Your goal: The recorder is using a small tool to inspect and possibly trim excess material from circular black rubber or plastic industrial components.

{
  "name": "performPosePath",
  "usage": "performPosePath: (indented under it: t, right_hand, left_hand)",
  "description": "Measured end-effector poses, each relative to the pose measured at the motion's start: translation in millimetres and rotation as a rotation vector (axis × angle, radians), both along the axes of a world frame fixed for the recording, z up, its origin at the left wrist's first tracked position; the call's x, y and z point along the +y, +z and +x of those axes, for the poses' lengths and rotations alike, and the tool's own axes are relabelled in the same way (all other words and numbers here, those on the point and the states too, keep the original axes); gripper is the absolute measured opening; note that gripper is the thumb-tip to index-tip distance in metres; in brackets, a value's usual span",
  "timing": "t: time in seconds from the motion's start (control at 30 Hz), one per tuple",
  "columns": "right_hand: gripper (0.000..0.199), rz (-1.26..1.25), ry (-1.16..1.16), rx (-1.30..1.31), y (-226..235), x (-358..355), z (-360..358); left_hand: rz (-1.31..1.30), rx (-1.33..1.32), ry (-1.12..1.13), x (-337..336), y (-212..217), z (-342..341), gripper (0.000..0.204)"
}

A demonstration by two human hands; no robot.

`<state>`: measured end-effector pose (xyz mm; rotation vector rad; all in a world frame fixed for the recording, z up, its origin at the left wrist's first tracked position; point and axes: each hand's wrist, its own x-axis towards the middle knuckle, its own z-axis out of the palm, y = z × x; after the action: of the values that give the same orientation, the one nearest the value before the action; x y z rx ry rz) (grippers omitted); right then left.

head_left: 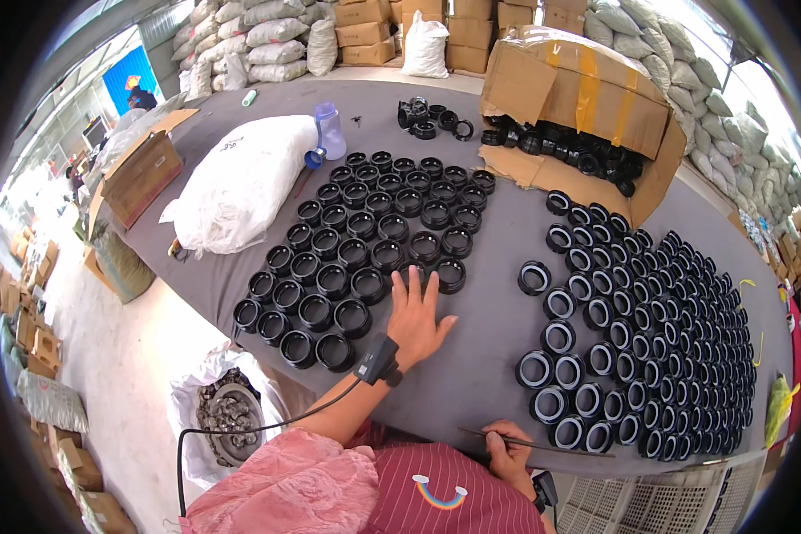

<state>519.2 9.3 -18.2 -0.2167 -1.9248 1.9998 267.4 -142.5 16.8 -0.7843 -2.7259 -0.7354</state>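
My left hand (421, 320) is spread out, palm down, at the near right edge of a block of black rings (351, 318). Its fingertips lie over one black ring (411, 270), beside another at the end of the row. A device is strapped round that wrist, with a cable running back along the arm. By the table's near edge, my right hand (507, 452) is closed round a thin dark rod (561, 448), which sticks out on both sides of the fist. Farther right stand many black rings with pale inner rims (558, 336), set in close rows.
A torn cardboard box (578, 89) lies on its side at the back, spilling black rings. Around the far left are a white sack (249, 178) and a translucent bottle (329, 132). Below the table, a lined bin (187, 405) holds metallic pieces; plastic crates (659, 503) stand lower right.
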Motion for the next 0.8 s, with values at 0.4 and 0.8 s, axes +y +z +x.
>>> performPosePath:
  t: [0.4, 0.8]
  right_hand:
    - [0.01, 0.016, 0.006, 0.006, 3, -1, 2]
    - [0.012, 0.024, -0.108, -0.046, 4, -4, 6]
  left_hand:
    - [0.039, 0.184, -0.06, 13, -1, -29, 0.079]
    - [0.293, 0.008, -0.806, 44, 4, 50, 0.051]
